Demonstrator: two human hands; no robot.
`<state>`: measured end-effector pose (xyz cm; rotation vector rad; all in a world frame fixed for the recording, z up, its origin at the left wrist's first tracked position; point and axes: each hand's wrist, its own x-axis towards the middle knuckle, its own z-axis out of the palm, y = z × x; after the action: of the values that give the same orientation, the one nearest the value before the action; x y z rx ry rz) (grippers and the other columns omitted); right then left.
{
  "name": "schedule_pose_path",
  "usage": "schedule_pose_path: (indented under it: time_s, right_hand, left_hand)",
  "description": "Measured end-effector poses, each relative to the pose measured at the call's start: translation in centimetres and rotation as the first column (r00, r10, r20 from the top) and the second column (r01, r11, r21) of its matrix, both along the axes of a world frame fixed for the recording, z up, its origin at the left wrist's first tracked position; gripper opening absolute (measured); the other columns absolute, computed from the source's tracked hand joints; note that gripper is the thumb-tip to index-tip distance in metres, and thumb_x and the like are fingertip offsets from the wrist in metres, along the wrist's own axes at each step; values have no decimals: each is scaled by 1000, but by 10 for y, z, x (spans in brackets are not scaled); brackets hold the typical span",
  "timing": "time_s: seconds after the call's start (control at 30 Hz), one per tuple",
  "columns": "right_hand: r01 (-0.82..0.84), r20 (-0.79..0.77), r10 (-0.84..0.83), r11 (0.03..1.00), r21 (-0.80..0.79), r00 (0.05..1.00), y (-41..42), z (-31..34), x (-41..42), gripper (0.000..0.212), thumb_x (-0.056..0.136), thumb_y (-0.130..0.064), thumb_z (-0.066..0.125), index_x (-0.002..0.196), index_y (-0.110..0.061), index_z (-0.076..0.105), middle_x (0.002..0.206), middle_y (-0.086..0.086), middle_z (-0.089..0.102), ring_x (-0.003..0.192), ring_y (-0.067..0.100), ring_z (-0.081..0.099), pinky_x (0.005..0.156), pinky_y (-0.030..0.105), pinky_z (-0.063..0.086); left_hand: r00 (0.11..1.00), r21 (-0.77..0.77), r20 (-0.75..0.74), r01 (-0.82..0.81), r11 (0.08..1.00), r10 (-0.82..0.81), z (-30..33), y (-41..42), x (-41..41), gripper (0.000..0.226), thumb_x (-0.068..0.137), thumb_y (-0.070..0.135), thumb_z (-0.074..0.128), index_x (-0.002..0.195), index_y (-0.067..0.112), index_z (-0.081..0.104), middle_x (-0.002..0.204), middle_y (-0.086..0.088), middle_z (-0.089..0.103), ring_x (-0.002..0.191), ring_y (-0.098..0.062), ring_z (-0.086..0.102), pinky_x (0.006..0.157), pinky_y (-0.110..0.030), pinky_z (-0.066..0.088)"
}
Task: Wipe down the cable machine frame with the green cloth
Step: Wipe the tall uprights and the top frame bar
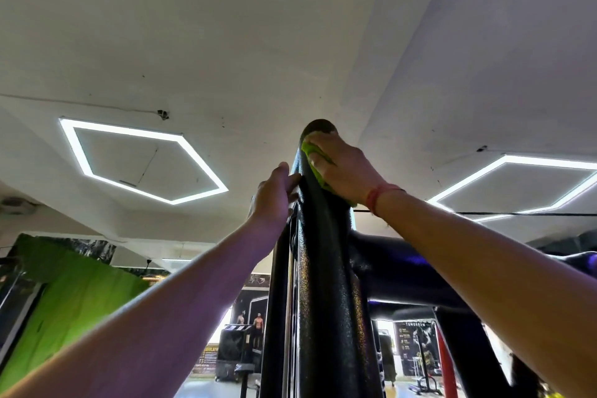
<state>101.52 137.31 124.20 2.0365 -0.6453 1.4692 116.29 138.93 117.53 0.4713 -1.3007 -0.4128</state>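
Head view: your right hand [342, 165] presses green cloth [315, 168] flat-fingered near top of frame upright [323, 268]; left hand [274, 197] braces it, fingers curled round edge. Mid-wipe; next, stroke downward.

— Any writing you can make out?
— One word, "TOMORROW", heads a dark poster [415, 347] on the far wall, low and to the right of the black frame [326, 284].
— And the yellow banner [208, 360] left of the frame?
— Lettered, but too blurred to read.
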Motion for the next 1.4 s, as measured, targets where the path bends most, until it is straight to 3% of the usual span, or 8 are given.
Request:
schedule_pose_path:
  time_s: [0.23,0.43,0.63,0.73,0.83,1.17,1.3,1.4]
  right_hand:
    - [-155,264,118,981,121,957,1,11,8,46,103,-36,47,149,-35,42,151,-1,50,136,22,48,116,36,36]
    - [-15,130,16,1000,-8,991,4,-56,2,46,105,-34,44,150,-30,40,154,-3,44,137,19,46,117,37,36]
    - [59,191,-59,998,6,980,8,-22,17,42,104,-30,44,146,-24,46,154,0,44,148,24,30,116,36,32]
    - [52,178,-49,999,-9,983,15,-42,18,43,104,-31,46,146,-25,47,155,-3,41,144,20,37,115,34,34]
    - [79,24,-78,994,-81,997,16,-87,8,44,105,-31,44,149,-24,46,160,-6,35,154,19,19,123,37,24]
    - [121,130,-120,993,-3,984,28,-86,17,48,105,-32,44,152,-23,40,161,-3,33,151,21,27,121,38,29]
    - [233,-54,-245,959,-162,968,30,-146,11,47,106,-32,40,152,-24,41,161,-5,35,154,18,17,126,41,20]
    - [192,29,-190,978,-76,981,32,-116,7,45,106,-33,42,150,-25,43,157,-3,40,146,22,36,119,40,34]
  left_hand:
    - [999,22,-26,-23,1000,23,-7,4,-5,56,61,72,44,85,36,80,103,6,77,103,-23,68,104,-50,47]
    - [999,18,-8,51,999,-51,-27,13,-3,50,75,61,43,78,28,80,97,5,78,94,-19,68,98,-42,48]
    - [998,11,-45,54,999,-53,-33,20,-6,44,74,62,44,72,38,80,94,8,79,101,-21,70,104,-47,48]
    - [994,24,-60,97,995,-95,-42,23,-6,51,94,54,43,76,24,80,83,7,78,81,-11,73,81,-26,57]
    - [983,34,-31,182,983,-181,-58,22,-4,48,105,41,36,90,19,75,79,5,76,61,-2,69,52,-13,51]
    - [966,110,-80,254,961,-246,-92,42,-6,50,107,41,32,122,10,68,123,-6,72,105,-19,60,101,-39,44]
    - [958,127,-73,286,950,-279,-111,46,-3,50,107,41,30,109,16,73,109,0,77,94,-11,66,79,-29,47]
    - [954,135,-112,291,947,-277,-117,49,-6,51,107,40,32,119,9,71,117,-7,74,96,-14,64,78,-30,47]
